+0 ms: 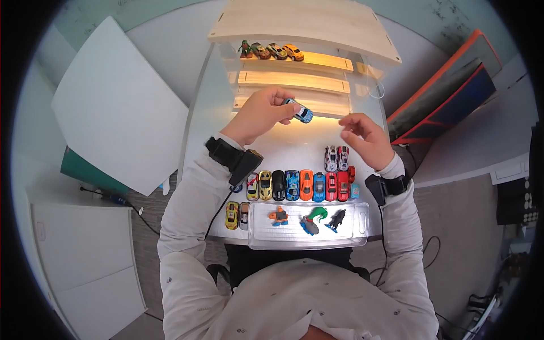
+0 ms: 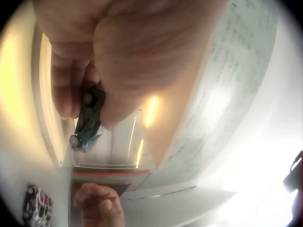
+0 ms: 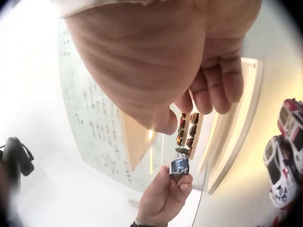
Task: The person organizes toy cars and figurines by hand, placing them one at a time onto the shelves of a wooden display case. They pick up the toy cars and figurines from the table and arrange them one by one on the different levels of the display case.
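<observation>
In front of the wooden shelf (image 1: 323, 83), the left hand (image 1: 258, 118) pinches a blue toy car (image 1: 304, 115) between thumb and fingers, lifted above the table (image 1: 266, 152). To its right, the right hand (image 1: 369, 141) holds nothing, fingers loosely bent, near 2 red-and-white cars (image 1: 331, 159). Closer to the person is a row of toy cars (image 1: 306, 186), then a clear tray (image 1: 260, 233) with 3 small figures (image 1: 279, 216) (orange, green and black). On the shelf stand 3 more cars (image 1: 277, 51) beside a small green-and-brown figure (image 1: 245, 50).
</observation>
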{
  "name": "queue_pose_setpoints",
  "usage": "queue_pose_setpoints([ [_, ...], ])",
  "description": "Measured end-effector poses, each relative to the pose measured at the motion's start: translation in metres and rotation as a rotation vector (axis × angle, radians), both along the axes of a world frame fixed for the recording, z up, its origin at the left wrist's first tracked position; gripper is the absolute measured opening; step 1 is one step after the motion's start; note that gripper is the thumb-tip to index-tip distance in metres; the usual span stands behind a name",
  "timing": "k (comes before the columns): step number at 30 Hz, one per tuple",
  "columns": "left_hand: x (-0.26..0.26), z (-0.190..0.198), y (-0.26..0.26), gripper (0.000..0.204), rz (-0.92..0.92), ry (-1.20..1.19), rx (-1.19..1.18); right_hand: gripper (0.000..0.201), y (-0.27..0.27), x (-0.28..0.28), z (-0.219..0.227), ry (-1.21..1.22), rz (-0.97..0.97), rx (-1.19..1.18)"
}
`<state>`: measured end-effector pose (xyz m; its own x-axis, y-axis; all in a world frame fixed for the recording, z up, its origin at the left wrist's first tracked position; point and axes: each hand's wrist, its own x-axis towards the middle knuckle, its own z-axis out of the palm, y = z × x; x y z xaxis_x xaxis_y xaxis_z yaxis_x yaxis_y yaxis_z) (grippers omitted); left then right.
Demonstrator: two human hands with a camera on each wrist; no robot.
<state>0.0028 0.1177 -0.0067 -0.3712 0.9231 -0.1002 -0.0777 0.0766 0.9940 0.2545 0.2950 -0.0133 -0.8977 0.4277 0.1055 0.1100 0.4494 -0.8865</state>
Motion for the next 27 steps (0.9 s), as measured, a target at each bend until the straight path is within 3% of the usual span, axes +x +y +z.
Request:
queue_pose_setpoints([
  [4,0.005,-0.006,0.008,0.033,-0.013,-0.033,0.028,0.05,-0.024,-0.037,0.023,-0.027,0.056,0.232],
  [18,0.003,-0.012,-0.002,0.032,-0.043,-0.167,0.081,0.035,-0.048,-0.069,0.025,-0.024,-0.001,0.37],
  [23,0.0,-0.007,-0.024,0.03,0.064,-0.105,0.068,0.033,-0.045,-0.078,0.024,-0.009,-0.038,0.326],
  [27,-0.022,-0.02,-0.054,0.03,0.206,-0.112,0.075,0.036,-0.017,-0.095,0.013,-0.003,-0.24,0.323],
])
